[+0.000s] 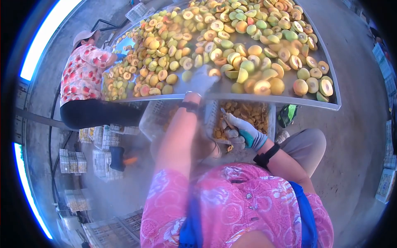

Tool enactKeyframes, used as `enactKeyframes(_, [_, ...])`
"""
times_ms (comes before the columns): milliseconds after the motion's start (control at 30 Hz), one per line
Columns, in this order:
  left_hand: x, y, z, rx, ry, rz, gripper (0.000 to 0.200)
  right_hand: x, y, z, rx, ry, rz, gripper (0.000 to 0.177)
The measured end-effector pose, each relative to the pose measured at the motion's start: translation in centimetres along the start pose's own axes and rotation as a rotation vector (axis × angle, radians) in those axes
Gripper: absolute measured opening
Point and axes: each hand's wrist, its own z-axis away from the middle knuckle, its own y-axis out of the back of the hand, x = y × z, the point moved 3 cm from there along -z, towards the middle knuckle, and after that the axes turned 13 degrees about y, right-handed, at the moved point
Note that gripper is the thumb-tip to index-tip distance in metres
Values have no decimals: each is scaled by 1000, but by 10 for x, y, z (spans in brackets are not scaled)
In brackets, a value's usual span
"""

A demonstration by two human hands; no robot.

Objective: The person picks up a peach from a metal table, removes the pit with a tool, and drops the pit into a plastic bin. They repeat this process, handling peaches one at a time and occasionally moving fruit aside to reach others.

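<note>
Two gloved hands are well apart. The left hand (202, 79) reaches up over the near edge of the table (165, 97) and touches a fruit half (214, 72), though its grip is too blurred to tell. The right hand (242, 131) hangs curled over a crate (271, 120) below, closure unclear. The halves look light, soft, wet-faced and easily bruised, so they are best cupped by the rounded skin side. Another person (82, 74) stands at the table's left corner.

A pink floral short-sleeved top (244, 202) is worn under blue apron straps (305, 213), with grey trousers (307, 142). The left hand (202, 80) is covered by a pale glove (200, 84), the right hand (240, 131) by a grey glove (235, 124) with a teal cuff (250, 136); black bands (265, 157) are strapped round both wrists.
</note>
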Motion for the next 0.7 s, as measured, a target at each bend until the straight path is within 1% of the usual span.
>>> enactKeyframes(67, [-3,0,3,-1,-46,-19,49,-2,-3,2,-25,33,31,40])
enactKeyframes(133, [-1,0,22,-225,163,597,41,-6,-1,4,14,157,147,39])
enactKeyframes(167, [2,-1,30,-232,163,596,41,-6,4,2,20,161,144,39])
enactKeyframes(233, [8,-2,45,-324,61,1093,37,-5,17,-1,134,184,275,38])
enactKeyframes(267, [8,-5,54,-326,60,1091,37,-5,20,0,135,186,274,38])
enactKeyframes(333, [14,-12,78,-422,6,1330,31,-14,18,2,96,364,419,37])
enactKeyframes(367, [18,-17,91,-426,8,1330,31,-14,19,2,100,364,418,37])
enactKeyframes(433, [32,-23,115,-454,153,1479,25,-15,22,0,151,416,447,38])
enactKeyframes(467, [27,-31,113,-459,155,1478,25,-14,24,0,156,417,446,38])
enactKeyframes(533, [16,-47,106,-520,160,1549,33,-13,29,0,148,493,513,39])
enactKeyframes(567, [13,-52,105,-522,161,1548,33,-11,32,-2,150,494,512,39])
enactKeyframes(633, [18,-57,113,-619,230,1604,41,-11,34,-5,175,561,551,40])
enactKeyframes(667, [20,-59,117,-619,229,1602,41,-12,35,-3,175,563,550,40])
enactKeyframes(700, [28,-55,127,-549,214,1565,41,-14,34,1,207,507,590,42])
